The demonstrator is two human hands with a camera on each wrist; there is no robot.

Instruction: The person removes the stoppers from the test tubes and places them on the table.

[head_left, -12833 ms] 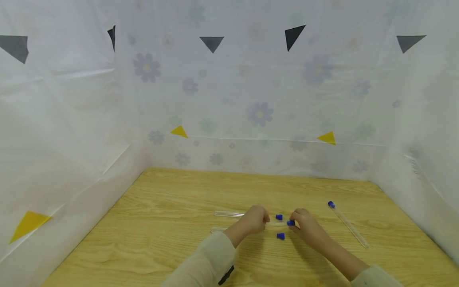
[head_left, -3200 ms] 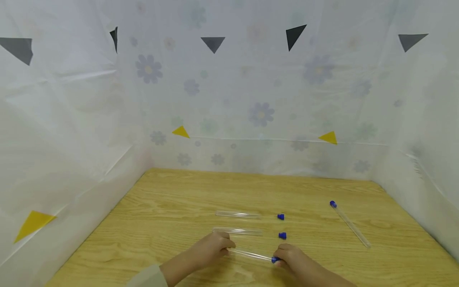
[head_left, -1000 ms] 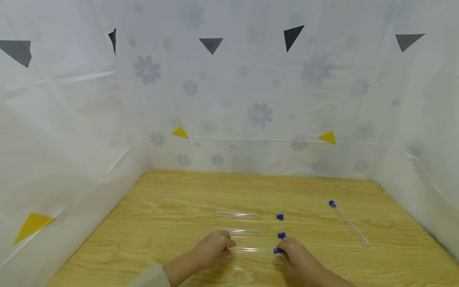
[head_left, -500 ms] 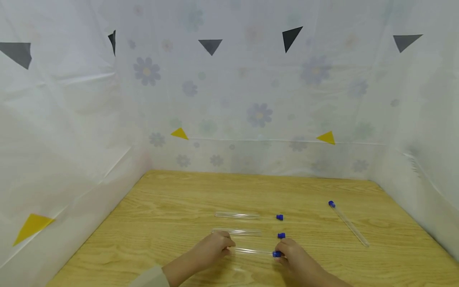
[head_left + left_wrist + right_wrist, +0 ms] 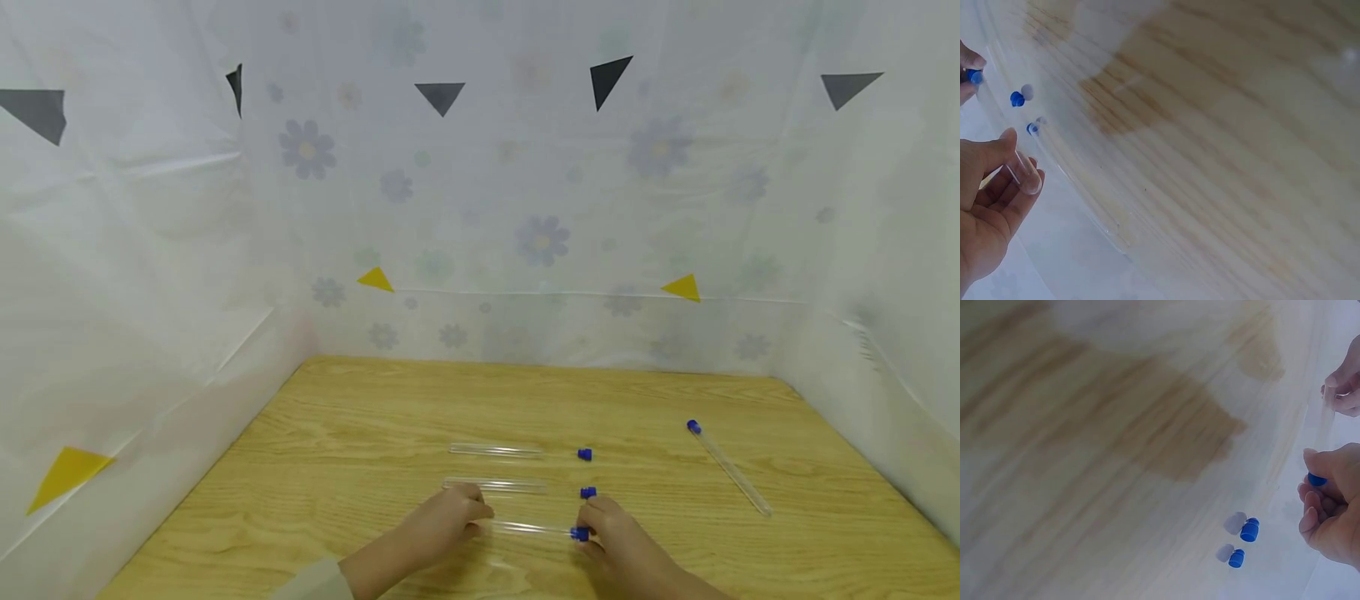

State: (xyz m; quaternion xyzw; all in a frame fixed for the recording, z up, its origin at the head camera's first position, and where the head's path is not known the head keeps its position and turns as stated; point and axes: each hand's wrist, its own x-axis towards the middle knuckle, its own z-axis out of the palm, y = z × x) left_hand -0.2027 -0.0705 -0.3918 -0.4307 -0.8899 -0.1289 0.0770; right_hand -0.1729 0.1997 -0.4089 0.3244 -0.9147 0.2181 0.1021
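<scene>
In the head view my left hand [image 5: 442, 523] grips the left end of a clear test tube [image 5: 532, 528], held level near the front of the table. My right hand [image 5: 621, 537] pinches a blue cap [image 5: 578, 533] at the tube's right end. The left wrist view shows the tube's rounded end [image 5: 1030, 181] between my left thumb and fingers. From the right wrist side, my thumb and fingers largely hide the gripped cap [image 5: 1317, 480]. Just behind my hands lie a second clear tube [image 5: 506, 485] and a loose blue cap [image 5: 588, 492].
Farther back lie another clear tube [image 5: 495, 450] and another loose blue cap [image 5: 585, 454]. At the right a blue-capped tube [image 5: 729, 468] rests slantwise on the wood-grain table [image 5: 360, 417]. White sheeting [image 5: 480, 208] encloses the table's back and sides.
Both hands have come toward the front edge since the oldest frame, bringing the tube and cap. The tube, tilted about three seconds ago, is now nearly level. In the last second the cap has dipped slightly.
</scene>
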